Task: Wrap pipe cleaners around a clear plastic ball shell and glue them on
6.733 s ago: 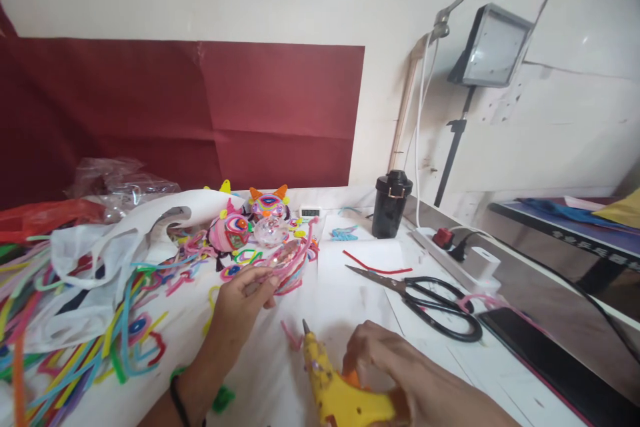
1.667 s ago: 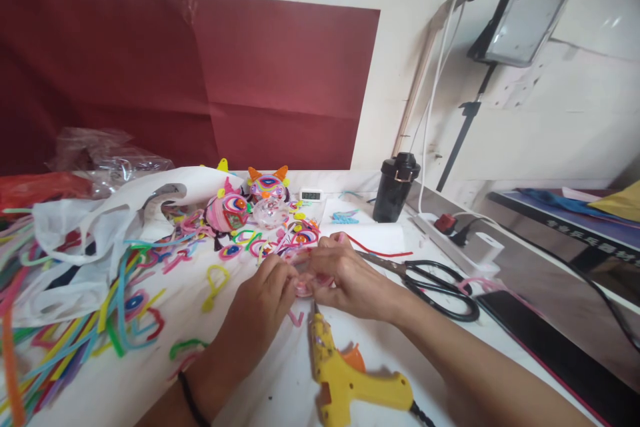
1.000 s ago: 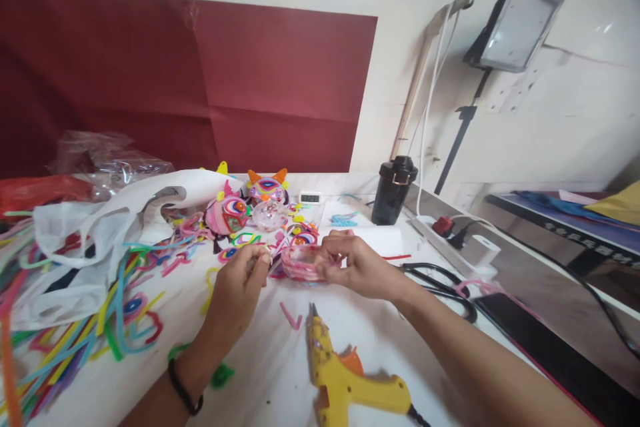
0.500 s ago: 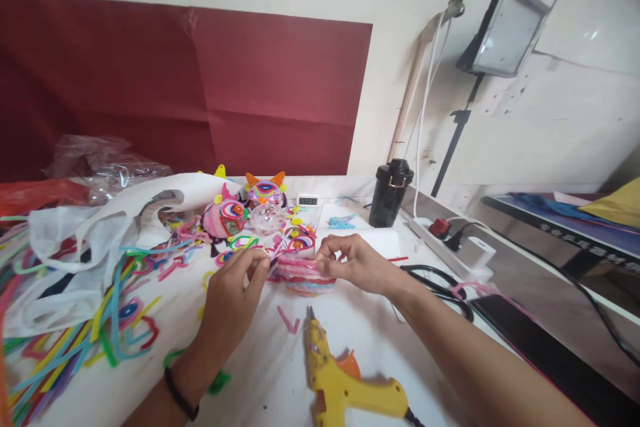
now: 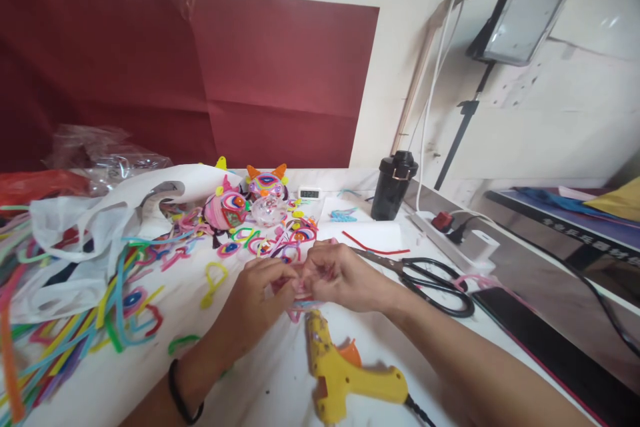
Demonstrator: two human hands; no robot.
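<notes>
My left hand (image 5: 263, 290) and my right hand (image 5: 343, 278) meet above the table, their fingers closed on a striped pink craft piece covered in pipe cleaners (image 5: 303, 305). Most of the piece is hidden behind the fingers; a little pink and light blue shows between and under them. Just below the hands lies a yellow hot glue gun (image 5: 345, 373) with an orange trigger, its nozzle end pointing up toward the craft piece. To the right of my right hand rest black-handled scissors (image 5: 433, 273).
Finished pipe-cleaner figures (image 5: 225, 207) stand at the back, beside a clear plastic ball (image 5: 267, 211) and a small digital timer (image 5: 309, 194). Loose pipe cleaners (image 5: 65, 360) pile up at left. A black bottle (image 5: 394, 187), power strip (image 5: 450, 240) and phone (image 5: 530, 347) are at right.
My hands have come together, the right moving left and both closing around the craft piece, which they now largely cover. The view has shifted slightly, and the scissors show more fully.
</notes>
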